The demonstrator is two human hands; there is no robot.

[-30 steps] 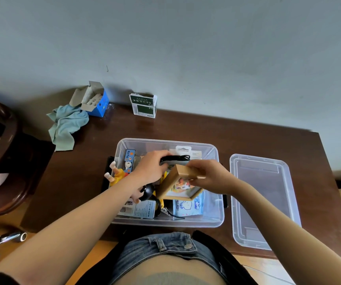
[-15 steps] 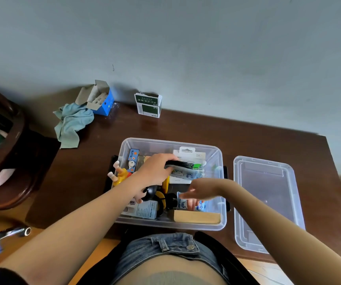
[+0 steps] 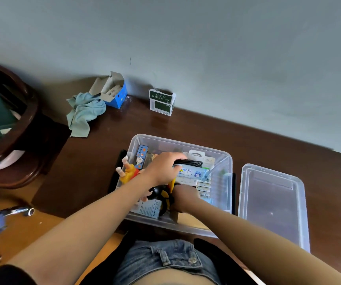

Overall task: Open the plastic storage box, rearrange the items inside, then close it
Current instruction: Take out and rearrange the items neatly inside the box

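At the far left stands a dark wooden chair (image 3: 11,128) with a green cushion, and below it a metal tool (image 3: 19,211) lies on the lighter floor. On the back left part of the brown desk (image 3: 95,161) lies a crumpled light blue cloth (image 3: 84,112), touching an open blue carton (image 3: 114,92). A little to the right, near the wall, stands a small green and white box (image 3: 161,102).

The clear plastic storage box (image 3: 226,182) sits in the middle of the desk, at the near edge, just in front of the person, and it has no lid on it. At its left side is a yellow toy figure (image 3: 127,171) and a narrow blue packet (image 3: 141,156) standing upright. The left hand (image 3: 163,169) is inside the box; its fingers are curled around a bundle of black cable (image 3: 190,162) and a blue and white tissue pack (image 3: 194,173), holding both together. The right hand (image 3: 184,197) is lower, deep in the box beside a black and yellow object (image 3: 161,195). Its fingers are hidden, so I cannot tell if it grips something. A row of small white packs (image 3: 203,187) stands just to the right of it, and a wooden frame (image 3: 188,219) lies at the near wall.

The transparent lid (image 3: 272,204) lies on the desk just beside the box, on its right side, with the hollow side up.
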